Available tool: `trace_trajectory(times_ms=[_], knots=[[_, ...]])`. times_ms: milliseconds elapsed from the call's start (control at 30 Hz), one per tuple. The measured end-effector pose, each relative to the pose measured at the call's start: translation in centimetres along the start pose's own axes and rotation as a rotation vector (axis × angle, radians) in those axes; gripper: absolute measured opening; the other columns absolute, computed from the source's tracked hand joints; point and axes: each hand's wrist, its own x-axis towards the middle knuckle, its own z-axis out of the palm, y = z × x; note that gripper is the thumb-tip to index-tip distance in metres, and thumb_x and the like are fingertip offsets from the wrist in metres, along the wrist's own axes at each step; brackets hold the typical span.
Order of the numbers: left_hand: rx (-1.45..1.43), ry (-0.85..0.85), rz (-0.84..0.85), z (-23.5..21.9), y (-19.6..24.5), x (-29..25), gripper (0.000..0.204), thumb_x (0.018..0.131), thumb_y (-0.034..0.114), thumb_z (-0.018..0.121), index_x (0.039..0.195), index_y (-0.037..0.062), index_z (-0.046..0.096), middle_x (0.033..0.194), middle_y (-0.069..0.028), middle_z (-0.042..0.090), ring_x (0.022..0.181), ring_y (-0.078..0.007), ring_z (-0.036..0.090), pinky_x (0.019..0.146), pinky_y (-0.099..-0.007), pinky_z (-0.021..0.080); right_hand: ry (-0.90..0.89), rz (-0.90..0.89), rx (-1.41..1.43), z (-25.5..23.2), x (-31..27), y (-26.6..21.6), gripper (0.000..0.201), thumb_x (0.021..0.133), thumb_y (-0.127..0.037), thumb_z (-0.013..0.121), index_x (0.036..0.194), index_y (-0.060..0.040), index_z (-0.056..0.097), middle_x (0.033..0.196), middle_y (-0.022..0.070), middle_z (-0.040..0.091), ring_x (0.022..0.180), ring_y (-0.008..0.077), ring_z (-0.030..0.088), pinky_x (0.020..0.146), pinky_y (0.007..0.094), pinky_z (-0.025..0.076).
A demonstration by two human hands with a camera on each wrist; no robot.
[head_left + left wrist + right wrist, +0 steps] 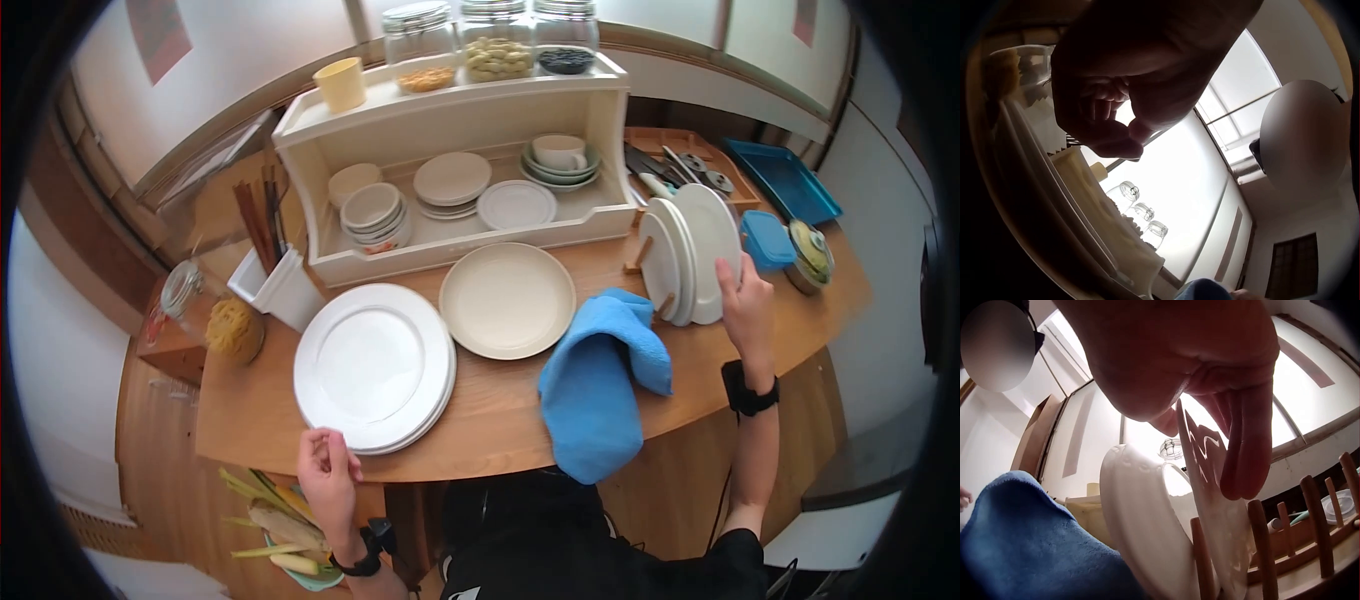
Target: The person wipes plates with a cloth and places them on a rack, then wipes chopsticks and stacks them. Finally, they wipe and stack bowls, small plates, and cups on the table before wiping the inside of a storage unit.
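My right hand [748, 308] grips the edge of a white plate [708, 250] that stands upright in a wooden dish rack [637, 255]. In the right wrist view, the thumb is on one face of the plate [1210, 487] and the fingers are on the other, between the rack's pegs [1262, 550]. More white plates [660, 262] stand to its left in the rack. My left hand [328, 475] hangs loosely curled at the front edge of a stack of white plates [372, 365], holding nothing. A blue cloth [600, 390] lies crumpled left of the rack, draped over the table's front edge.
A cream plate [507, 300] lies mid-table before a white shelf [450, 110] with bowls and dishes. Behind the rack are a wooden utensil tray [740, 180] and a teal tray [785, 180]. A blue container [767, 240] is at the right, a pasta jar [235, 330] at the left.
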Motion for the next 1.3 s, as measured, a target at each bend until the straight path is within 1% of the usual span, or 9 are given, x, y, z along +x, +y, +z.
trace_trajectory(times_ms=[67, 233, 433, 600, 900, 1000, 1067, 1133, 1300], knots=[[0.201, 0.031, 0.035, -0.2, 0.8, 1.0, 0.018, 0.104, 0.020, 0.059, 0.104, 0.0025, 0.056, 0.061, -0.0003, 0.056, 0.054, -0.0057, 0.053, 0.048, -0.0224, 0.037, -0.030, 0.017, 0.000, -0.2, -0.1, 0.0, 0.044, 0.101, -0.036, 0.058, 0.122, 0.0021, 0.062, 0.090, 0.0272, 0.070, 0.085, 0.0414, 0.071, 0.071, 0.0447, 0.053], [0.817, 0.092, -0.034, -0.9, 0.6, 3.8, 0.045, 0.096, 0.039, 0.066, 0.111, -0.0016, 0.054, 0.065, -0.0188, 0.063, 0.063, -0.0395, 0.063, 0.063, -0.0479, 0.048, 0.046, 0.062, -0.124, -1.6, -2.1, -1.8, 0.050, 0.101, -0.038, 0.059, 0.133, -0.0001, 0.058, 0.104, 0.0219, 0.071, 0.077, 0.0297, 0.071, 0.069, 0.0379, 0.054], [0.878, 0.119, 0.037, -2.5, -2.8, 5.0, 0.059, 0.092, 0.043, 0.070, 0.119, -0.0025, 0.046, 0.067, -0.0229, 0.065, 0.063, -0.0367, 0.067, 0.064, -0.0457, 0.052, 0.150, 0.048, 0.001, -2.8, -4.4, -3.1, 0.052, 0.099, -0.032, 0.066, 0.140, -0.0011, 0.054, 0.113, 0.0157, 0.068, 0.072, 0.0194, 0.067, 0.066, 0.0332, 0.054], [0.557, -0.008, -0.170, -3.6, -3.2, 6.0, 0.046, 0.098, 0.037, 0.065, 0.113, 0.0003, 0.041, 0.062, -0.0094, 0.058, 0.044, -0.0171, 0.055, 0.040, -0.0309, 0.042, 0.088, 0.085, 0.022, -1.7, -4.4, -2.6, 0.054, 0.099, -0.033, 0.065, 0.139, 0.0010, 0.054, 0.114, 0.0150, 0.066, 0.075, 0.0193, 0.065, 0.068, 0.0326, 0.054], [0.505, -0.049, -0.098, -6.6, -6.1, 8.1, 0.036, 0.099, 0.030, 0.066, 0.101, 0.0004, 0.046, 0.064, -0.0013, 0.054, 0.057, -0.0071, 0.049, 0.051, -0.0248, 0.040, 0.365, -0.149, -0.259, -2.4, -7.8, -4.7, 0.038, 0.091, -0.018, 0.072, 0.122, 0.0015, 0.061, 0.116, 0.0167, 0.065, 0.096, 0.0357, 0.063, 0.085, 0.0414, 0.052], [0.511, -0.019, -0.089, -6.4, -5.7, 8.2, 0.035, 0.099, 0.028, 0.067, 0.104, -0.0006, 0.048, 0.068, -0.0005, 0.055, 0.063, -0.0070, 0.050, 0.057, -0.0247, 0.041, 0.281, -0.416, -0.018, -2.2, -11.1, -6.4, 0.034, 0.086, -0.017, 0.076, 0.113, 0.0006, 0.064, 0.108, 0.0172, 0.067, 0.098, 0.0337, 0.063, 0.085, 0.0403, 0.052], [0.448, 0.007, -0.101, -6.1, -4.8, 7.8, 0.033, 0.100, 0.026, 0.066, 0.106, -0.0012, 0.048, 0.073, -0.0010, 0.057, 0.066, -0.0076, 0.051, 0.059, -0.0252, 0.042, -0.061, -0.518, 0.188, -1.6, -12.7, -7.7, 0.032, 0.081, -0.016, 0.079, 0.106, 0.0002, 0.065, 0.100, 0.0170, 0.068, 0.097, 0.0337, 0.064, 0.085, 0.0398, 0.052], [0.350, 0.036, -0.106, -5.8, -4.1, 7.7, 0.032, 0.100, 0.024, 0.065, 0.108, -0.0017, 0.048, 0.080, -0.0024, 0.059, 0.069, -0.0085, 0.052, 0.061, -0.0259, 0.044, -0.372, -0.523, 0.213, -0.4, -14.1, -8.6, 0.040, 0.081, -0.022, 0.079, 0.109, 0.0004, 0.063, 0.110, 0.0191, 0.065, 0.105, 0.0352, 0.061, 0.088, 0.0413, 0.051], [0.022, 0.031, -0.014, -6.3, -5.3, 8.3, 0.034, 0.101, 0.018, 0.063, 0.120, -0.0028, 0.045, 0.104, -0.0110, 0.061, 0.088, -0.0125, 0.058, 0.078, -0.0269, 0.050, -0.501, -0.425, -0.033, 3.7, -16.7, -9.8, 0.049, 0.083, -0.036, 0.076, 0.116, -0.0035, 0.061, 0.132, 0.0238, 0.053, 0.120, 0.0429, 0.050, 0.097, 0.0516, 0.045]])
